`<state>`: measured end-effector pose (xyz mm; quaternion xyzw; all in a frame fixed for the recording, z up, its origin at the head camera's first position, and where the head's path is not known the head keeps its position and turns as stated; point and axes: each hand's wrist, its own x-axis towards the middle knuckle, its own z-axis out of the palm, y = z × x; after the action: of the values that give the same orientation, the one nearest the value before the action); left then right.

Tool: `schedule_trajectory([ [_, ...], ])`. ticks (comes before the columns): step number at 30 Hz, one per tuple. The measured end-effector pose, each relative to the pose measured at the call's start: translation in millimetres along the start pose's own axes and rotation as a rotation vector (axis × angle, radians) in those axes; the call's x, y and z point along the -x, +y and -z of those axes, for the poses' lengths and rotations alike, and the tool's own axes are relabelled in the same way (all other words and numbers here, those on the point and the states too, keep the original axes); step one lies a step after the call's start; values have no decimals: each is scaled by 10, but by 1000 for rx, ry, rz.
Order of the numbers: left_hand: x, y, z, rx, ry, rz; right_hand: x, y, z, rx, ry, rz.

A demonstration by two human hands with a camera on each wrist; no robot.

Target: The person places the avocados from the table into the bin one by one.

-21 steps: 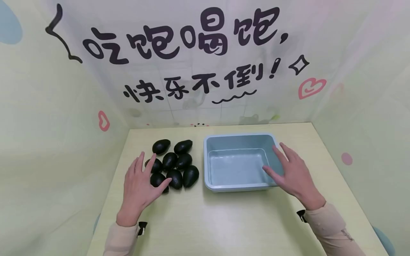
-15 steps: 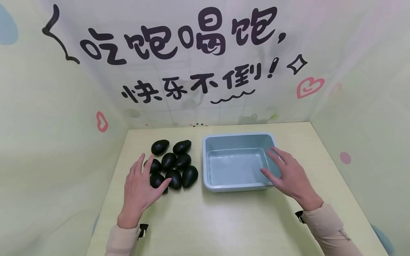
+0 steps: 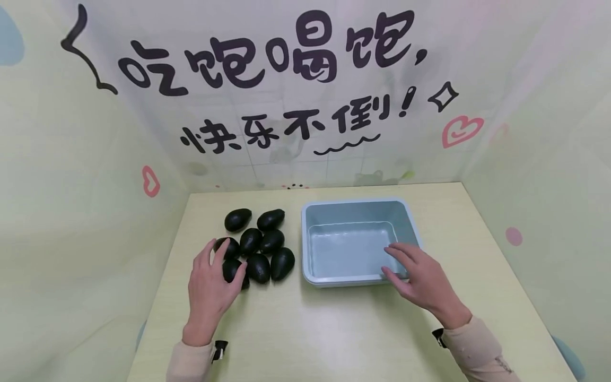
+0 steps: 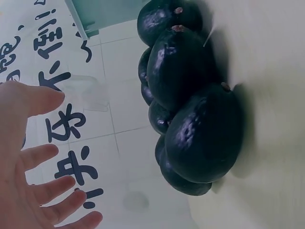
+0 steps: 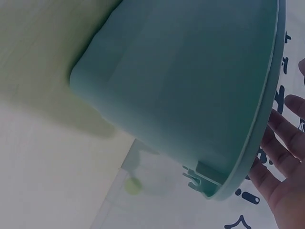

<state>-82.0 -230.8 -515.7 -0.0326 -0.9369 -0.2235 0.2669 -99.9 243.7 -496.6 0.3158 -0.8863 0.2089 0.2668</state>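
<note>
Several dark, glossy avocados (image 3: 259,268) lie in a cluster on the left of the table, stem nubs showing in the left wrist view. My left hand (image 3: 210,289) hovers over the front-left avocado (image 3: 231,269), thumb and fingers spread around it from above. In the left wrist view, a gap separates the fingers from the nearest avocado (image 4: 205,133). A pale blue plastic bin (image 3: 353,201) stands right of the avocados with nothing inside. My right hand (image 3: 422,281) is held above its front right corner, fingers loosely bent and holding nothing.
The light wooden table (image 3: 329,334) carries the avocados and bin side by side. A printed cloth backdrop (image 3: 286,164) with large black characters rises behind its far edge, and pale cloth walls enclose both sides.
My right hand has moved left and toward me, from the bin's right rim to its front corner. My left hand has shifted slightly right, with thumb and fingers drawing closer together.
</note>
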Motion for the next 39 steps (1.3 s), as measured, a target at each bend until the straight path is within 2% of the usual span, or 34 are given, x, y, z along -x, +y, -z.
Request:
schedule_trajectory([
  [9, 80, -27, -63, -3, -54, 82, 78, -90, -78, -20, -12, 45],
  [20, 157, -47, -95, -26, -105, 140, 127, -162, -163, -26, 27, 90],
  [26, 204, -87, -134, -35, -146, 166, 132, -186, -191, -44, 79, 146],
  [33, 247, -153, -185, -42, -175, 189, 173, -213, -189, -19, 52, 91],
  [39, 279, -183, -233, -29, -217, 226, 186, -248, -200, 21, 107, 78],
])
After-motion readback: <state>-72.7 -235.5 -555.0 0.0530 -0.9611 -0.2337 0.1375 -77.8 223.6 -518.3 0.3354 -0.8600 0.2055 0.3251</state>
